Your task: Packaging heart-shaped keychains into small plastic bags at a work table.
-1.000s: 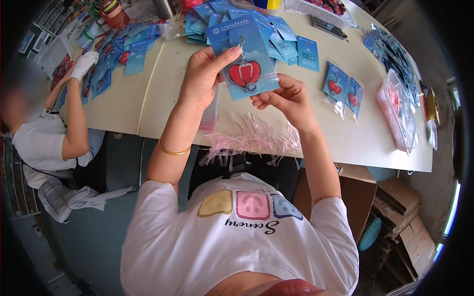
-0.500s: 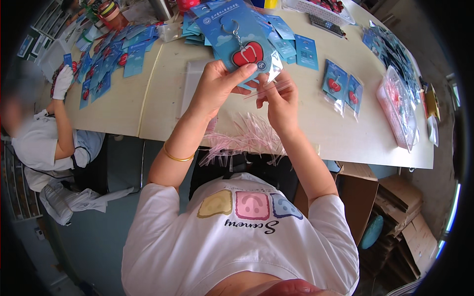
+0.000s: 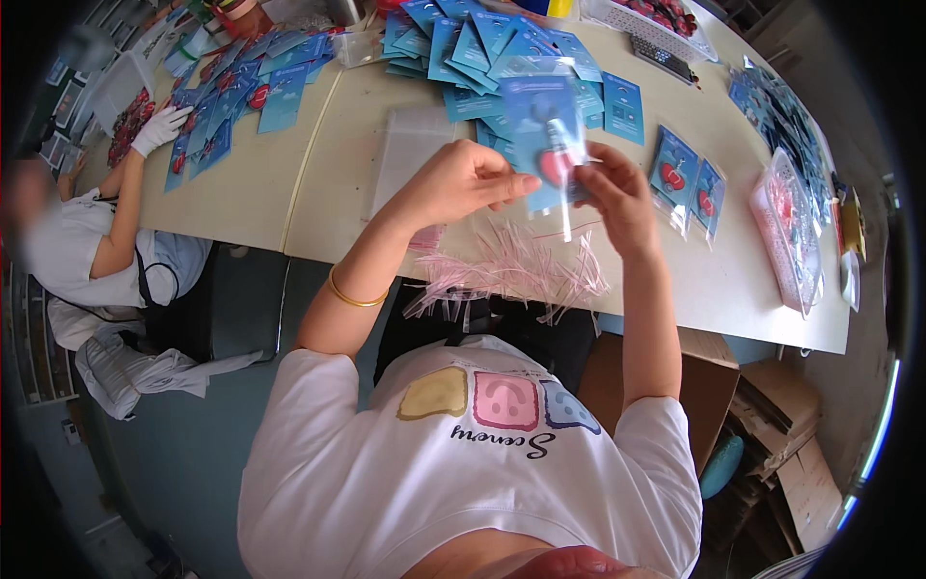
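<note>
Over the table (image 3: pixel 260 183), just above its near edge, a blue card (image 3: pixel 540 101) w/ a red heart charm (image 3: pixel 557 167) hangs upright in a clear bag, a bit blurred. R hand (image 3: pixel 617 193) has thumb & fingers pinched on its lower R side, prob. bearing the wt. and leaving the front uncovered. L hand (image 3: pixel 475 181) is at the lower L corner, fingers curled, thumb twd the card — can't tell if they grip. Below: pale pink strips (image 3: pixel 511 265), loosely heaped. L of them, a stack of clear bags (image 3: pixel 410 145), prob. there for easy reach; a blue card pile (image 3: pixel 468 48) behind, two bagged cards (image 3: pixel 672 174) to the R, then a pink basket (image 3: pixel 783 241). Far L, a co-worker's gloved hand (image 3: pixel 162 130) touches other cards.
</note>
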### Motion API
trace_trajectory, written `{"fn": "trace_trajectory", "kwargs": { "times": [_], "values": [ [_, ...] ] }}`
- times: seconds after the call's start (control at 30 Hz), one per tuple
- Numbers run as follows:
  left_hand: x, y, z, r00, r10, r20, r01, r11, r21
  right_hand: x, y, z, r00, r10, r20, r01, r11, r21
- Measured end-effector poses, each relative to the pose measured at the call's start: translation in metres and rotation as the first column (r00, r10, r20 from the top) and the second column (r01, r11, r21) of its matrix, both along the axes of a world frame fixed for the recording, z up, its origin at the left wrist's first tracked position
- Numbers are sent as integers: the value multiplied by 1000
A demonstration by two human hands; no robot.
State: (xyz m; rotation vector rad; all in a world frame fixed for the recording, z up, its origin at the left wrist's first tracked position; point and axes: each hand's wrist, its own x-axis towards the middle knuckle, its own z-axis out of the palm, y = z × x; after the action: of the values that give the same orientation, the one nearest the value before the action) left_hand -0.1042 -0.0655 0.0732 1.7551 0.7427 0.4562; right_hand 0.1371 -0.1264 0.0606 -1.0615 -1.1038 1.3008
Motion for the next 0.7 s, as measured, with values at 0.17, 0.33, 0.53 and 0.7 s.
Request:
{"fn": "trace_trajectory", "kwargs": {
  "times": [0.17,0.33,0.53,0.7],
  "values": [
    [-67,20,-17,663,724,-188,-348,521,779,140,-2,-33,644,-686,337,612,727,310],
    [-98,19,-48,446,724,-526,-168,645,746,239,-18,-58,7,-592,806,707,573,415],
    [-107,34,-49,603,548,-580,-401,837,373,149,39,-32,-81,-589,804,368,732,573],
    [-95,16,-30,629,634,-450,-446,769,458,68,117,-33,-191,-267,945,399,858,323]
  ]
}}
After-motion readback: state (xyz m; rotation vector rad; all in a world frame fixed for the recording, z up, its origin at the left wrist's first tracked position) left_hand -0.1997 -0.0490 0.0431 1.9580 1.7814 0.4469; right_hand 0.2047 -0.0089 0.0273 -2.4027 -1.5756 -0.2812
